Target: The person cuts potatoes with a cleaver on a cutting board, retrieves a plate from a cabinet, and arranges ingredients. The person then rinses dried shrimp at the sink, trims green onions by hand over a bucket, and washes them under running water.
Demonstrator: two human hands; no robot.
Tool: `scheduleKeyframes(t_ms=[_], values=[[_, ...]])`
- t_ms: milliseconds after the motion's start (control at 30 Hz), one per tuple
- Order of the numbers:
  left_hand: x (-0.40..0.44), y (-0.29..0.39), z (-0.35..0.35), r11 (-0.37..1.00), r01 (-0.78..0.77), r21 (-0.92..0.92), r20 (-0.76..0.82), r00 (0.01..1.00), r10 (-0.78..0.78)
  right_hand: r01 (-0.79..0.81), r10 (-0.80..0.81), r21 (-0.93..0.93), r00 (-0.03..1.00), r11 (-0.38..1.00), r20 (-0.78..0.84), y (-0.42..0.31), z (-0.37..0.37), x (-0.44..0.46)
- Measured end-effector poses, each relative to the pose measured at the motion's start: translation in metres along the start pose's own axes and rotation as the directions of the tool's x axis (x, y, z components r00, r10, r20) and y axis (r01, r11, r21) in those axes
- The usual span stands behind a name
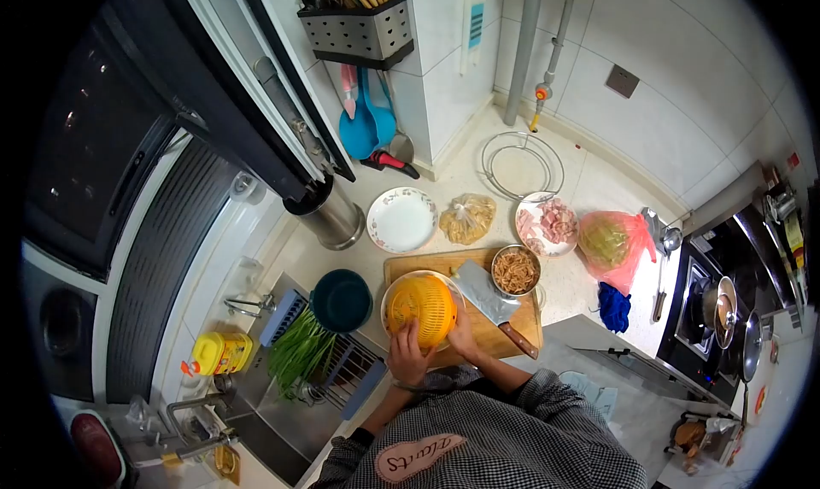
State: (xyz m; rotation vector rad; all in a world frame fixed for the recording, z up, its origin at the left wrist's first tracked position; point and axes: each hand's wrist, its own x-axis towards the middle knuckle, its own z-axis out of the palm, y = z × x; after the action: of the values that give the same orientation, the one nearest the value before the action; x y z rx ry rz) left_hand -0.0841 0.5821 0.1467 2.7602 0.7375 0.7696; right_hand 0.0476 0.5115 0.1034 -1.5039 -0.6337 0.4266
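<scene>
The left hand (410, 357) grips the basket (421, 305) while the right hand (462, 333) clasps the bowl (459, 294), seemingly to steady both.

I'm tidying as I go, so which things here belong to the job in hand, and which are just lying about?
Likely the job: yellow colander, white dish around it, cutting board.
Seemingly lying about: blue cloth, yellow jug, floral-rimmed plate.

The orange basket (420, 305) hides most of the white dish (459, 293) beneath.
</scene>
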Motion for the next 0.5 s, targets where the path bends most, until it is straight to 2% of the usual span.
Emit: scheduleKeyframes(t_ms=[33, 67, 133, 267, 333, 367, 433, 467, 500], values=[[-0.002, -0.002, 0.002, 1.0, -0.031, 0.007, -0.024, 0.999, 0.031, 0.046, -0.045, -0.078, 0.999, 0.996, 0.006, 0.001, -0.001, -0.001], [-0.003, -0.004, 0.001, 1.0, -0.029, 0.006, -0.023, 0.999, 0.029, 0.045, -0.044, -0.08, 0.999, 0.996, 0.007, 0.004, -0.001, -0.001], [-0.002, -0.012, -0.003, 0.993, 0.049, -0.108, -0.044, 0.998, -0.054, -0.014, 0.009, -0.068, 0.998, 0.998, -0.069, 0.011, 0.001, 0.001], [-0.007, -0.029, -0.009, 0.989, 0.06, -0.133, -0.049, 0.997, -0.066, -0.034, 0.027, -0.09, 0.997, 0.995, -0.077, -0.008, -0.004, 0.005], [-0.012, -0.041, -0.007, 0.982, 0.009, -0.186, -0.108, 0.994, -0.03, 0.046, -0.06, -0.206, 0.996, 0.978, -0.065, -0.002, -0.011, 0.008], [-0.015, -0.046, -0.006, 0.982, 0.01, -0.186, -0.107, 0.994, -0.031, 0.045, -0.059, -0.206, 0.996, 0.978, -0.065, -0.001, -0.016, 0.012], [-0.021, -0.054, -0.006, 0.971, 0.014, -0.238, -0.115, 0.992, -0.042, 0.136, -0.194, -0.394, 0.975, 0.909, -0.112, -0.001, -0.03, 0.027], [-0.022, -0.054, -0.007, 0.972, 0.015, -0.236, -0.113, 0.993, -0.043, 0.102, -0.18, -0.48, 0.976, 0.871, -0.119, -0.008, -0.036, 0.037], [-0.022, -0.054, -0.009, 0.966, 0.008, -0.257, -0.113, 0.993, -0.039, 0.101, -0.179, -0.479, 0.977, 0.872, -0.12, -0.004, -0.041, 0.046]])
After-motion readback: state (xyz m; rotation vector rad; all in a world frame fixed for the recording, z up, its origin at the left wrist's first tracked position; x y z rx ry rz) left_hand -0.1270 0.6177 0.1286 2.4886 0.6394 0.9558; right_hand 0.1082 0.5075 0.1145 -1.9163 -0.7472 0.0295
